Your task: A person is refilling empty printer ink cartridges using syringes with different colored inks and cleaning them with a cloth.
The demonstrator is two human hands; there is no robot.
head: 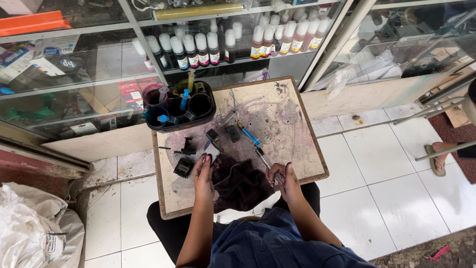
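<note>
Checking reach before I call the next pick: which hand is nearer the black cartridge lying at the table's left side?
Left. The left hand sits just right of the black cartridge; the right hand is much farther right, beyond the dark cloth.

Small square wooden table [292,124] on white tile floor [386,164], top stained with ink. On it: black tray [208,116] with ink cups at far left corner, dark cloth [240,183] at near edge, black cartridges [183,167], blue syringe [249,135] near middle, clear syringe [263,157] beside it.
</note>
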